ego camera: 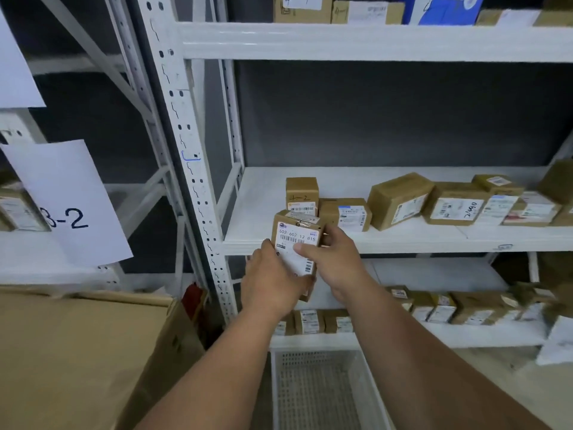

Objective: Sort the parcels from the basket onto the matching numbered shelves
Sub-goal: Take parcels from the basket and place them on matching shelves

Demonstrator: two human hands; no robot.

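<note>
Both hands were on it: the small cardboard parcel (296, 243) hung upright just in front of the middle shelf (403, 238), below the box marked 4-2 (302, 193). It looked light and stiff, a taped carton with a slick label, best taken by its side edges. The left hand (269, 280) cupped its lower left side, fingers curled round; the right hand (333, 259) clasped the right edge, thumb pressed on the label. The white basket (322, 389) sat below that shelf.

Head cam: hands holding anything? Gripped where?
Labelled parcel, in both hands: left hand grips its lower left edge, right hand its right side, thumb on the label.
</note>
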